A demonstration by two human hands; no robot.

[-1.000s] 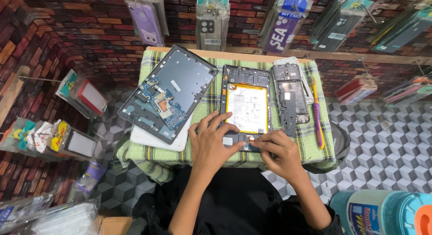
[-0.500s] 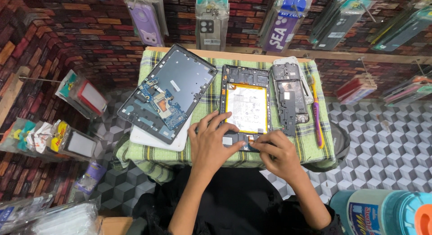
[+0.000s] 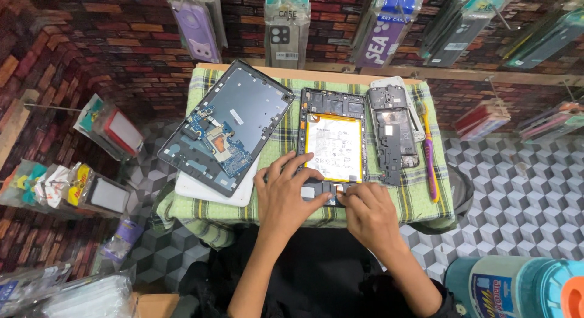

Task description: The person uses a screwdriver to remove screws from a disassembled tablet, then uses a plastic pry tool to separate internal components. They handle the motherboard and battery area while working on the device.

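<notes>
Left grip: fingers spread flat, pressing the opened tablet at its near edge on the green checked desk cloth. Right grip: fingertips pinched together on a small part at the tablet's bottom edge; can't tell what.

Probably phone-repair shop: hanging phone cases, opened tablet

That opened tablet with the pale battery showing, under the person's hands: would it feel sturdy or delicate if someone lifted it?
Probably delicate: the opened tablet lies with its back off, battery and small parts bare. It looks thin and flat, so it may flex slightly if lifted by one end. On the checked cloth it seems unlikely to slide, and the left hand and right hand rest at its near end.
</notes>
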